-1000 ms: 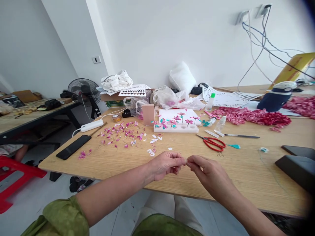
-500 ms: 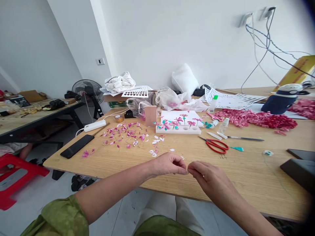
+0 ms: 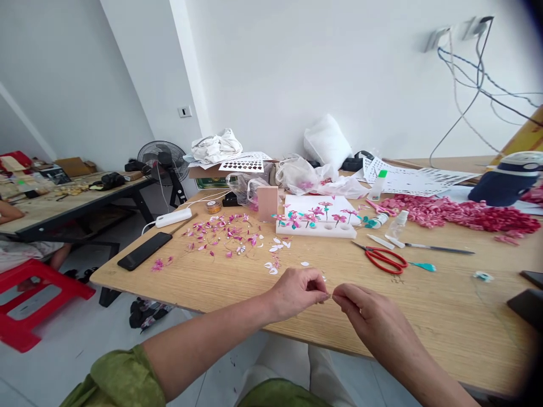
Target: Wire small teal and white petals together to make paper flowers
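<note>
Over the front part of the wooden table, my left hand is closed in a pinch, thumb against fingers. My right hand pinches just beside it, the fingertips almost meeting. Something tiny, perhaps thin wire, is between them, too small to name. Beyond the hands lie several white petals and a scatter of pink petal pieces. A white foam block holds pink flowers with teal leaves. Red-handled scissors lie to the right, near a teal tassel-like piece.
A black phone and white power strip lie at the left. Right of the foam stand a small clear bottle, a pen-like tool, a thread spool and a pink heap. A red stool stands on the floor.
The view has turned slightly left, so the scene sits further right. Both hands keep their pinch, with the fingertips a little further apart.
</note>
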Action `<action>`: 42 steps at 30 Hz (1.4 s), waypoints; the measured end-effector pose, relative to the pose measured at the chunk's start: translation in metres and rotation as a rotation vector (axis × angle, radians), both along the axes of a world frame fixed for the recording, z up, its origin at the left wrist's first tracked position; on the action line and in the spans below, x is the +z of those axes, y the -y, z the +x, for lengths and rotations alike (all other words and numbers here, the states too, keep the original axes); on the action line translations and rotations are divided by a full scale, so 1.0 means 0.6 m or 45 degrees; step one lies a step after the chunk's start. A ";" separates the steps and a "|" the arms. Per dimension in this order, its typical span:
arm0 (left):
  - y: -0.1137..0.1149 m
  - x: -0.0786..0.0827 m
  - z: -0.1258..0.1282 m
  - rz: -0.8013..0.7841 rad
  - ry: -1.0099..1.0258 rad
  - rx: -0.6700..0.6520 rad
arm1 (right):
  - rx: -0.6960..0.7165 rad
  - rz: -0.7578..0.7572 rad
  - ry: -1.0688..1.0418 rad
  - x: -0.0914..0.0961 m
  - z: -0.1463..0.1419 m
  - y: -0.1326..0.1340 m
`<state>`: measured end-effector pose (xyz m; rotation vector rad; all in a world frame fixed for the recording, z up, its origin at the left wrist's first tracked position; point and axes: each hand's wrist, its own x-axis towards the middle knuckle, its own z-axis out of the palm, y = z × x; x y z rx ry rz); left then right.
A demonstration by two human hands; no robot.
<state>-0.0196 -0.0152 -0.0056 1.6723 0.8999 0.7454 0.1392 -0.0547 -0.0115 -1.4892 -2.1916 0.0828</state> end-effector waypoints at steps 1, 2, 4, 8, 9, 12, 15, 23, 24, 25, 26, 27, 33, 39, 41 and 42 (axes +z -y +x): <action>0.003 -0.001 0.002 -0.012 0.015 0.021 | -0.011 0.014 0.013 -0.002 -0.001 0.000; 0.006 -0.002 0.004 -0.049 0.048 0.045 | -0.019 0.030 0.026 -0.005 -0.001 0.001; 0.013 -0.004 0.011 -0.171 0.173 0.101 | -0.028 0.072 0.047 -0.010 -0.002 0.002; 0.026 -0.014 0.025 -0.382 0.482 0.201 | -0.003 0.175 0.056 -0.021 -0.008 0.007; 0.029 -0.017 0.028 -0.404 0.535 0.220 | 0.007 0.201 0.051 -0.023 -0.010 0.008; 0.038 -0.027 0.036 -0.438 0.649 0.295 | 0.008 0.263 0.031 -0.027 -0.017 0.012; 0.045 -0.033 0.044 -0.420 0.739 0.388 | -0.035 0.278 0.014 -0.029 -0.023 0.015; 0.040 -0.039 0.037 -0.194 0.460 0.412 | -0.070 0.233 -0.043 -0.032 -0.013 0.013; 0.037 -0.038 0.032 -0.080 0.357 0.406 | -0.078 0.233 -0.050 -0.032 -0.012 0.013; 0.033 -0.035 0.028 0.041 0.267 0.402 | -0.083 0.237 -0.057 -0.032 -0.011 0.013; 0.031 -0.032 0.024 0.126 0.200 0.395 | -0.084 0.238 -0.063 -0.031 -0.011 0.014; 0.028 -0.029 0.020 0.164 0.158 0.387 | -0.084 0.233 -0.071 -0.030 -0.011 0.015; 0.021 -0.012 0.019 -0.060 0.188 0.373 | -0.110 0.104 -0.151 -0.021 -0.014 0.015; 0.021 -0.012 0.025 -0.254 0.352 0.291 | -0.139 0.122 -0.174 -0.018 -0.015 0.010; 0.022 -0.012 0.024 -0.296 0.383 0.270 | -0.136 0.129 -0.177 -0.019 -0.015 0.010; 0.022 -0.012 0.024 -0.304 0.386 0.277 | -0.136 0.132 -0.180 -0.020 -0.016 0.011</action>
